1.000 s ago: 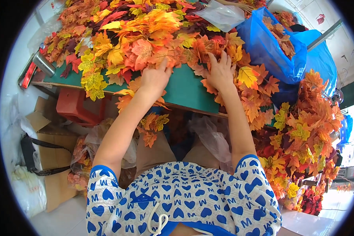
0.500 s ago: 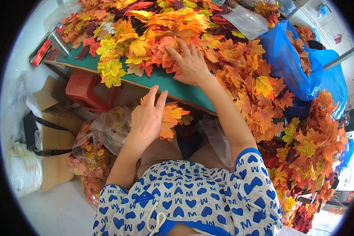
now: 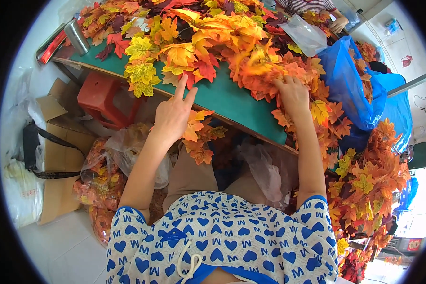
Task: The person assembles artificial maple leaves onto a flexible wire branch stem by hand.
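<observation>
Artificial maple leaves in orange, yellow and red are heaped over the green tabletop (image 3: 251, 111). My right hand (image 3: 292, 97) is at the right part of the heap, its fingers curled on a bunch of orange leaves (image 3: 260, 80). Yellow-orange leaves just beyond its fingers are smeared by motion. In front of the table edge, my left hand (image 3: 173, 116) has two fingers stretched out. Its other fingers are hidden beneath, where a spray of orange leaves (image 3: 196, 127) hangs from the hand.
Yellow leaves (image 3: 141, 71) overhang the table edge. At left are a metal tumbler (image 3: 76, 37), a red stool (image 3: 99, 99) and a cardboard box (image 3: 61, 156). Blue bags (image 3: 348, 80) stand at right. Across the table, another person's hand (image 3: 339, 23) shows.
My right hand has moved right, taking the orange leaves from the table's middle and baring green tabletop. My left hand has risen slightly with its spray. A co-worker has come into view.
</observation>
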`<state>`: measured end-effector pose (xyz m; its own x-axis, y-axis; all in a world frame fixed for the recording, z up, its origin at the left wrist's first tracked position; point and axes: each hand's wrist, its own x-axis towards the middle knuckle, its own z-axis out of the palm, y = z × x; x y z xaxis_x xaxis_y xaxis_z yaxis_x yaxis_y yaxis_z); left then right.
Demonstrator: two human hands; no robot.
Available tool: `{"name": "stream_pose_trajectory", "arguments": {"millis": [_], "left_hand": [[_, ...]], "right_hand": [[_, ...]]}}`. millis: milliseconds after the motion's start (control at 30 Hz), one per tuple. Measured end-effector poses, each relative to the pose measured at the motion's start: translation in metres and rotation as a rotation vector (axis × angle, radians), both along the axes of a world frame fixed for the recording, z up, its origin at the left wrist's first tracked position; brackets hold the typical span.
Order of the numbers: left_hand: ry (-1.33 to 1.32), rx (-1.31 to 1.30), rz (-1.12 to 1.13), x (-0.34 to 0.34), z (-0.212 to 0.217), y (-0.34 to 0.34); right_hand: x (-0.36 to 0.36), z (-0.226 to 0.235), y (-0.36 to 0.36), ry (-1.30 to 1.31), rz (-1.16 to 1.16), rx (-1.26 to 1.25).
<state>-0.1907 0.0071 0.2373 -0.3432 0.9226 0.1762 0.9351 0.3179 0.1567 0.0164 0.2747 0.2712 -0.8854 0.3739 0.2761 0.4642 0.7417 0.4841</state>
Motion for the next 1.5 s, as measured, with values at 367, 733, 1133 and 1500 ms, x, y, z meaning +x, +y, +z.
{"name": "stream_pose_trajectory", "arguments": {"millis": [367,733,1133,1500], "left_hand": [[-0.489,0.176,0.108,0.014,-0.041,-0.066],[-0.793,0.239,0.151,0.037,-0.068,-0.101],[-1.016,0.251,0.249,0.033,-0.095,-0.1],[-1.27,0.353,0.185,0.046,-0.121,-0.1]], "right_hand": [[-0.041,0.083,-0.06,-0.062,-0.236,-0.314],[-0.227,0.001,-0.006,-0.006,0.348,-0.095],[-0.148,0.009,0.023,-0.162,0.296,-0.332],[-0.168,0.05,-0.044,0.327,0.241,-0.516]]}}
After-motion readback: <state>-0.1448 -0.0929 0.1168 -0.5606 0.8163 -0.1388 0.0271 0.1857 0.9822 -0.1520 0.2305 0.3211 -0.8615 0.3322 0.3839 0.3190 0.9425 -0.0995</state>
